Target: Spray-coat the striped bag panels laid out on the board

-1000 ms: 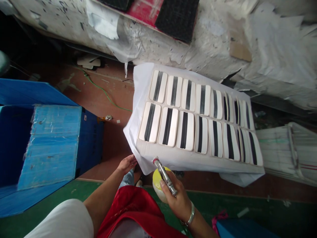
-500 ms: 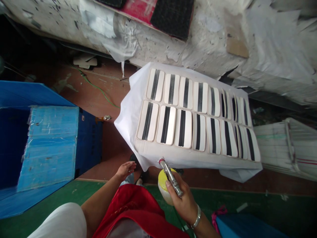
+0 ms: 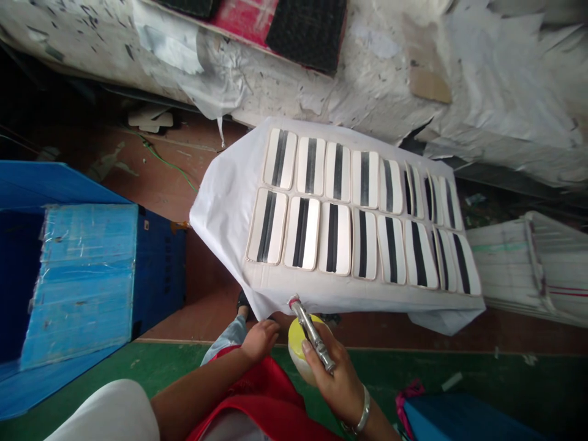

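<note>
My right hand is wrapped round a metal spray gun, whose nozzle points at the near edge of the cloth-covered surface. A pale cup with a yellow lid sits beside the gun, partly behind it. My left hand is at my waist, just off the cloth's near corner, fingers curled in and nothing visible in them. On the white cloth lie two rows of white rounded pads, each with a dark stripe, such as this near left pad. Toward the right end some pads overlap.
A blue box stands open on the left. Across the back runs a paper-covered bench with a red board and black pieces on it. White woven sacking is at right, a blue item at lower right.
My left hand has moved right, toward my body's middle, and its fingers have curled in. The cloth's left side is spread further out. My right hand keeps the spray gun in nearly the same place.
</note>
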The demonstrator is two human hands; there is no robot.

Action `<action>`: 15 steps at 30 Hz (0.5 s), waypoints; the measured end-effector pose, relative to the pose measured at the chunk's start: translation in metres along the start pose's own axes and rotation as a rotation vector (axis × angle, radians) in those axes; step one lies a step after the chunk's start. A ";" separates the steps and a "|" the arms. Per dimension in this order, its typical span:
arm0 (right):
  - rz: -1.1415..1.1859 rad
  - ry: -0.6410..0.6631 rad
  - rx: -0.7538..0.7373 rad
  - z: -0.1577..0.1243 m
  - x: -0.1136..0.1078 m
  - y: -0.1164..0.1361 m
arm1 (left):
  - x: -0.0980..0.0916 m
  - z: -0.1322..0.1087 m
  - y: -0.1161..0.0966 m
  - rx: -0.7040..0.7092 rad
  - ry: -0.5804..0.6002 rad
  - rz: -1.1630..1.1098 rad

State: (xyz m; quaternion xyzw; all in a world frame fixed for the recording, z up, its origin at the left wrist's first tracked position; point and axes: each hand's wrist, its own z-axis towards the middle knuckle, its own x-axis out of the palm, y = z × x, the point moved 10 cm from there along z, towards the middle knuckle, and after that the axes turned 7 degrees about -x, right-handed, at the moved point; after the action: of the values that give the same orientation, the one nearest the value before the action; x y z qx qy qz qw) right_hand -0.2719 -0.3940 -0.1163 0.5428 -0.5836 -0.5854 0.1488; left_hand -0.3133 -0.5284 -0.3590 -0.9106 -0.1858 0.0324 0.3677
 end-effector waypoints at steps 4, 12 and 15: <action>-0.002 -0.031 -0.010 0.001 -0.009 -0.008 | 0.052 0.016 -0.084 0.444 0.069 0.660; -0.031 -0.023 0.019 0.006 -0.014 -0.021 | 0.055 0.111 -0.116 0.243 -0.188 1.084; -0.019 -0.019 0.019 0.009 -0.015 -0.022 | 0.055 0.119 -0.110 0.167 -0.214 1.132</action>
State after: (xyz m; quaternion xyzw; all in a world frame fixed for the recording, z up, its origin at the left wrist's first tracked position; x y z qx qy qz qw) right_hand -0.2635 -0.3712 -0.1302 0.5439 -0.5855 -0.5864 0.1324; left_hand -0.3200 -0.3574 -0.3666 -0.8277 0.2969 0.3305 0.3429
